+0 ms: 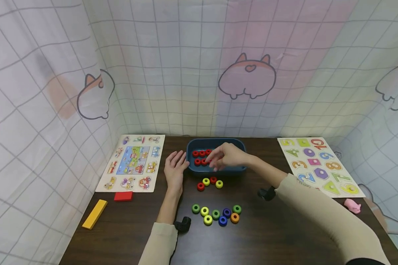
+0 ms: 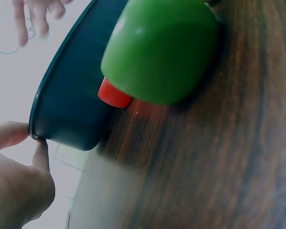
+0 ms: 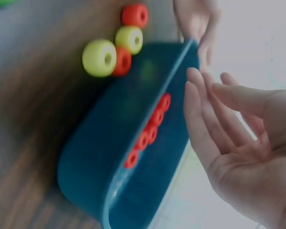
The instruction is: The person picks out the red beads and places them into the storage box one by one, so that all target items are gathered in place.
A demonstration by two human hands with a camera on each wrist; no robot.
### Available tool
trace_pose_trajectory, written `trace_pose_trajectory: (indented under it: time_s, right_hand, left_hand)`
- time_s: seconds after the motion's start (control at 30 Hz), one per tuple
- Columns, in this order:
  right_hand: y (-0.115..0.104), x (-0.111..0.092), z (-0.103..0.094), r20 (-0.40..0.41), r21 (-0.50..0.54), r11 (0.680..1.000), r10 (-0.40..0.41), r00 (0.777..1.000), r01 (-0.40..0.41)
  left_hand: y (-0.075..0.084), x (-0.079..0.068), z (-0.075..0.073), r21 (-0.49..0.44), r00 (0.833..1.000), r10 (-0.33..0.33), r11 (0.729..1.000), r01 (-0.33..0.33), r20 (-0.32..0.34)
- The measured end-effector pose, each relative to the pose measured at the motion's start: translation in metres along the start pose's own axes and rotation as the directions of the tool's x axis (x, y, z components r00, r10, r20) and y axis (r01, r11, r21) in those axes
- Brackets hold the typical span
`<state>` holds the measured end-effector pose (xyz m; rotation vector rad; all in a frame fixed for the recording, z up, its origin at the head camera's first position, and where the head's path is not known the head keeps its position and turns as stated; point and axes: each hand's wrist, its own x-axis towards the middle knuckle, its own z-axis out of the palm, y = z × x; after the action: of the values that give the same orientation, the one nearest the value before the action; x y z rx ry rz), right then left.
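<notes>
A dark blue tray (image 1: 228,170) stands at the back of the table, with several red beads (image 1: 197,162) in rows inside its left part. My left hand (image 1: 175,171) lies at the tray's left end; its digits touch the rim in the left wrist view. Over the tray hangs my right hand (image 1: 230,154), fingers loosely bent, hiding part of the inside. Nothing shows between those fingers in the right wrist view. Just in front of the tray lie two red beads (image 1: 200,186) and two yellow beads (image 1: 219,184).
Nearer to me are several green, yellow, blue and orange beads (image 1: 215,214). A picture puzzle board (image 1: 101,184), red block (image 1: 123,196) and yellow block (image 1: 94,214) lie left. To the right are a number puzzle board (image 1: 318,165) and a pink pig (image 1: 352,205).
</notes>
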<state>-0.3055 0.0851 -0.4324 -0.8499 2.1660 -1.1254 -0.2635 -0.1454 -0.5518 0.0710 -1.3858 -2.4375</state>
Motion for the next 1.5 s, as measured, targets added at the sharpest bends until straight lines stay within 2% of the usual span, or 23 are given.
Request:
trace_pose_trajectory:
  time_s: [0.13, 0.23, 0.33, 0.5, 0.73, 0.8, 0.93, 1.03, 1.27, 1.4, 1.5]
  right_hand:
    - [-0.003, -0.017, 0.019, 0.045, -0.046, 0.999, -0.015, 0.999, 0.017]
    - [-0.001, -0.026, 0.029, 0.056, -0.169, 0.986, 0.001, 0.998, 0.008]
    - [0.003, -0.030, 0.036, 0.051, -0.233, 0.972, 0.035, 0.998, -0.022]
    - [0.011, -0.027, 0.044, -0.001, -0.181, 0.980, 0.085, 0.996, -0.083]
    - [0.018, -0.025, 0.051, -0.047, -0.221, 0.971, 0.084, 0.995, -0.092]
    - [0.021, -0.024, 0.053, -0.050, -0.189, 0.978, 0.083, 0.995, -0.091]
    - [0.028, -0.021, 0.061, -0.052, -0.058, 0.991, 0.117, 0.992, -0.120]
    - [0.031, -0.018, 0.069, -0.047, 0.014, 0.990, 0.143, 0.989, -0.143]
    - [0.036, -0.009, 0.083, -0.087, 0.113, 0.984, 0.144, 0.986, -0.134]
    - [0.035, -0.008, 0.081, -0.053, 0.180, 0.972, 0.161, 0.986, -0.149]
    - [0.029, -0.009, 0.070, 0.003, 0.249, 0.955, 0.168, 0.986, -0.164]
  left_hand:
    - [0.001, -0.001, 0.000, 0.010, 1.000, -0.001, 1.000, 0.001, -0.005]
    - [0.001, -0.002, 0.002, 0.011, 1.000, -0.007, 1.000, 0.007, -0.006]
    - [0.001, -0.002, 0.003, -0.001, 1.000, -0.006, 1.000, 0.006, 0.001]
    - [0.002, -0.001, 0.002, -0.016, 1.000, 0.003, 1.000, -0.003, 0.010]
    - [0.010, -0.002, 0.006, -0.026, 1.000, -0.007, 1.000, 0.008, 0.028]
    - [0.013, -0.002, 0.006, -0.024, 0.999, -0.005, 1.000, 0.006, 0.032]
    - [0.015, -0.002, 0.006, -0.022, 1.000, -0.004, 1.000, 0.005, 0.031]
    - [0.012, -0.001, 0.005, -0.028, 1.000, 0.000, 1.000, 0.001, 0.017]
    - [0.002, 0.003, 0.002, -0.007, 1.000, 0.019, 1.000, -0.019, -0.019]
    - [0.000, 0.003, 0.001, -0.011, 1.000, 0.017, 1.000, -0.017, -0.024]
    - [0.000, 0.002, 0.001, -0.016, 1.000, 0.013, 1.000, -0.014, -0.022]
